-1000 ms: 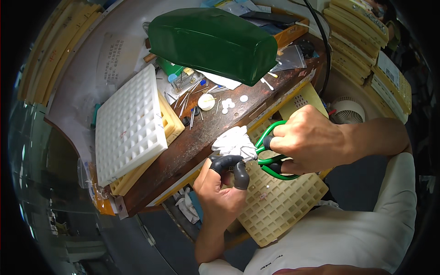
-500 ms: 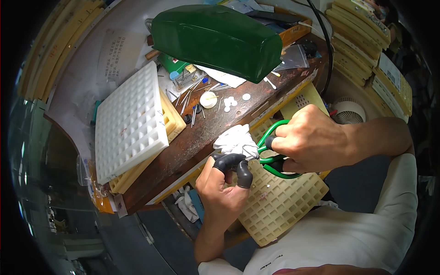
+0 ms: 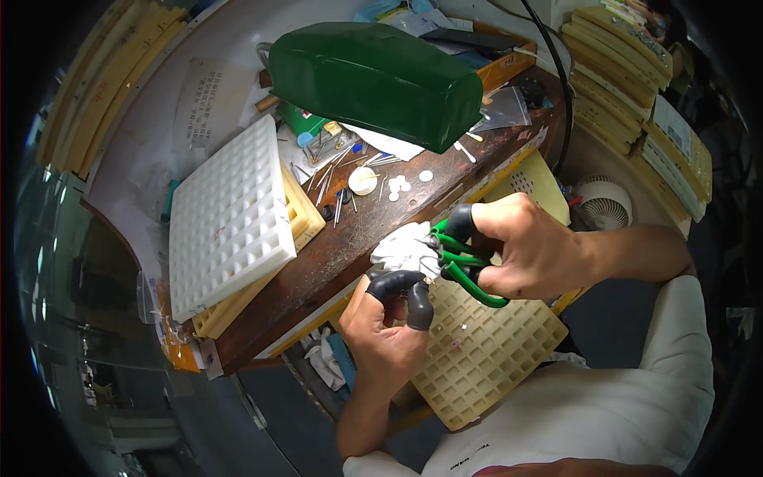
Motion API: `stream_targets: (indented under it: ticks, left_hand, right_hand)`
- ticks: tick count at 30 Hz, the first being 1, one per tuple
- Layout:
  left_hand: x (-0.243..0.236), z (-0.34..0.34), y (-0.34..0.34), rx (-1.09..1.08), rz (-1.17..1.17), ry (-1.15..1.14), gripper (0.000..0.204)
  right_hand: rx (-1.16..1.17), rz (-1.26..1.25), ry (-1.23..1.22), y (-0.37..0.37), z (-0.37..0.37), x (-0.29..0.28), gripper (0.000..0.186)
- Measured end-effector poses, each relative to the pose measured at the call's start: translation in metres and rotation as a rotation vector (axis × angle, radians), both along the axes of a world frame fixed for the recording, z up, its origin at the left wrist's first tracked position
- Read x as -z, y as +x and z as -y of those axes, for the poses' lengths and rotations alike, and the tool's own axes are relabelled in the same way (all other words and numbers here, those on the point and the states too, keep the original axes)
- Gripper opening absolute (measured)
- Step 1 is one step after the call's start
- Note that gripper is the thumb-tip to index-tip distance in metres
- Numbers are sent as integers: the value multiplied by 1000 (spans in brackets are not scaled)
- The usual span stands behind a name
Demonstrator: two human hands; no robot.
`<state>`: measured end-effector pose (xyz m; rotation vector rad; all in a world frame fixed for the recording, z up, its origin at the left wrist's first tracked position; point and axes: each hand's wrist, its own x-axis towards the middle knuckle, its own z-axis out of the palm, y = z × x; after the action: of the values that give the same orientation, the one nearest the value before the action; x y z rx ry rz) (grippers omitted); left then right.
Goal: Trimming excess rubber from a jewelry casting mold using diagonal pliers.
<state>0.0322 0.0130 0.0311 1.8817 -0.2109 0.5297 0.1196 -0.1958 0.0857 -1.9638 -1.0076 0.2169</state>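
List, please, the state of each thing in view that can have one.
Green curved-handle hand tool: held in right grip.
Left grip: pinched, its contents unclear.
White soft cloth-like bundle: crumpled.
White gridded plastic tray: tilted.
Round white fan: spinning or stopped, unclear.

Scuffed dark wooden bench, mid-frame. On it, above centre: round tub, white discs, thin rods, swabs. Left: tray stack.

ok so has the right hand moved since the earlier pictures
Yes. Judged against the white fan, the right hand, gripping the green-handled tool, has shifted a little left, widening the gap to the fan.
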Motion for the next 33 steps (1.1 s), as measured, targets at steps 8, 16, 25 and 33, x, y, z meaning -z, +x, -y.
stream_targets:
  ticks: [8,16,25,33]
  left_hand:
    - [0,1,-2,-8,79,11,12]
    - [2,1,-3,-55,144,65,18]
    - [0,0,-3,-58,186,98,22]
    - [4,2,-5,-61,99,25,20]
  right_hand:
    - [-7,-520,373,-3,-21,21,20]
    - [25,-709,432,-4,-26,23,29]
    - [60,-739,492,-8,-31,26,28]
    - [107,-689,514,-11,-32,33,29]
